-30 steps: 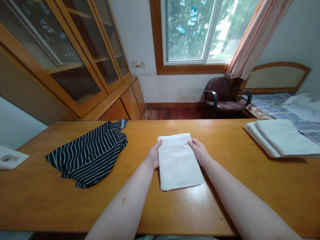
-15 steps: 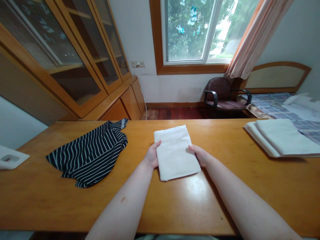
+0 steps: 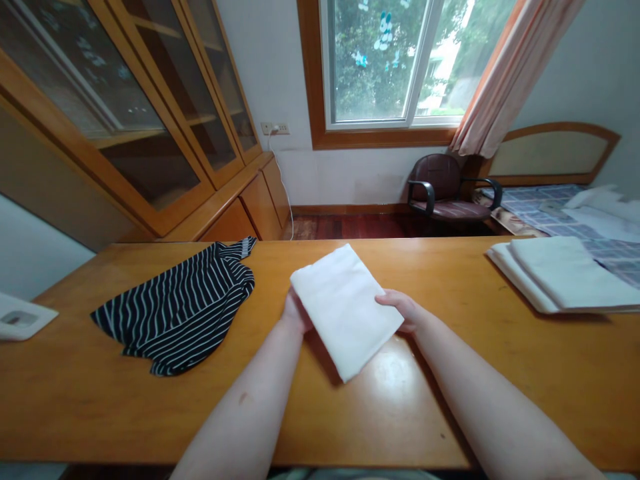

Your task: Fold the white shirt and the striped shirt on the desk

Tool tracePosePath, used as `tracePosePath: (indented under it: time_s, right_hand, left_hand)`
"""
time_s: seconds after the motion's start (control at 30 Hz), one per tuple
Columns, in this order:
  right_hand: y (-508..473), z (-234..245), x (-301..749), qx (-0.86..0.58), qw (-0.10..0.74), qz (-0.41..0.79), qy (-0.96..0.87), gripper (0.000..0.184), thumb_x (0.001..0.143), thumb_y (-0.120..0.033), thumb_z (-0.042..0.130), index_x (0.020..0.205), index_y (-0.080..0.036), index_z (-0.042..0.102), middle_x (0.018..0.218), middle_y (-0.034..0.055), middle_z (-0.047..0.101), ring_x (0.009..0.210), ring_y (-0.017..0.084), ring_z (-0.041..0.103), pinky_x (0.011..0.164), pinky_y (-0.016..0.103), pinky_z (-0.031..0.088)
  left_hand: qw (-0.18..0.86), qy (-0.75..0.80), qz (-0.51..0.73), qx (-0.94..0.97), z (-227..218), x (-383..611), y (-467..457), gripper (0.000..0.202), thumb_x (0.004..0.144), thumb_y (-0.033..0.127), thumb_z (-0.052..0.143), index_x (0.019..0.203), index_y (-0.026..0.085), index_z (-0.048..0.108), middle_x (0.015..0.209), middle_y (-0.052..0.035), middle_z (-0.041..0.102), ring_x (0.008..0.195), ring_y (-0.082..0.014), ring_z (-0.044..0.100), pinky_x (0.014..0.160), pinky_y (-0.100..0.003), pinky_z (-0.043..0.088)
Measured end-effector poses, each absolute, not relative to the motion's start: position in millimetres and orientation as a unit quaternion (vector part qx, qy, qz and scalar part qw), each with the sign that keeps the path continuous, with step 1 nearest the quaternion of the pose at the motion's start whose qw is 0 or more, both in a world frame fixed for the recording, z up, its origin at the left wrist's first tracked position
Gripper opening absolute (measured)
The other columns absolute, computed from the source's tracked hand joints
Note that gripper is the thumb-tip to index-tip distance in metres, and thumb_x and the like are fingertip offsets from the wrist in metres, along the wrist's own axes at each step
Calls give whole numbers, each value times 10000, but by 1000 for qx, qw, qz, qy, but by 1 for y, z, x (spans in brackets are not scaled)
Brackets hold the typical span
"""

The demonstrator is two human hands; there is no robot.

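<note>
A folded white cloth [image 3: 345,307], flat and rectangular, is held between my two hands just above the table, turned cornerwise with one corner toward me. My right hand [image 3: 404,309] grips its right edge, thumb on top and fingers underneath. At the left edge, my left hand [image 3: 296,313] holds the cloth from below, its fingers mostly hidden by it. To the left on the wooden table [image 3: 280,427] lies a black garment with white stripes [image 3: 185,307], spread unevenly.
A stack of folded white cloths [image 3: 565,273] lies at the table's right end. A white object [image 3: 23,317] sits at the left edge. Beyond the table are a glass-fronted cabinet [image 3: 220,193], an office chair [image 3: 445,190] and a bed [image 3: 535,203].
The white cloth has turned counterclockwise and lifted at the left. My left thumb has gone from its top, and that hand is now under the edge. The right hand has barely moved.
</note>
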State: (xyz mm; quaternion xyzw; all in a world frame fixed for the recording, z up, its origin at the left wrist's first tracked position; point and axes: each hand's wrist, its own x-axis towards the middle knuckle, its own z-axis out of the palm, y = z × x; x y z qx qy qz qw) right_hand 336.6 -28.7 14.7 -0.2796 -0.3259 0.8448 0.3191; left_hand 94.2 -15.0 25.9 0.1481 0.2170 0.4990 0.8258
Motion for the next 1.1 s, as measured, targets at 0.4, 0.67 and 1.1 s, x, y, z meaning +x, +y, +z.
tracePosePath:
  time_s: [0.4, 0.67, 1.1]
  right_hand:
    - [-23, 14, 358, -283, 218, 867, -347, 361, 684, -225, 598, 1000, -52, 623, 948, 161, 702, 811, 219, 681, 760, 307, 526]
    - [-24, 18, 362, -280, 382, 821, -319, 753, 720, -766, 369, 1110, -158, 584, 1148, 136, 637, 1134, 296, 547, 986, 484, 368]
    - [-27, 11, 337, -310, 395, 790, -352, 426, 705, -268, 696, 1101, -131, 615, 1135, 142, 650, 1032, 283, 618, 994, 468, 394]
  left_hand:
    - [873, 250, 317, 272, 20, 68, -12, 384, 800, 222, 588, 1167, 110, 570, 875, -93, 709, 797, -237, 680, 797, -330, 481]
    - [778, 280, 487, 282, 25, 73, -13, 643, 741, 109, 582, 1348, 222, 404, 1033, -61, 679, 864, -243, 666, 883, -398, 462]
    - [748, 277, 540, 271, 32, 80, -13, 814, 608, 34, 557, 1368, 270, 386, 1163, -27, 629, 1062, -270, 585, 967, -428, 412]
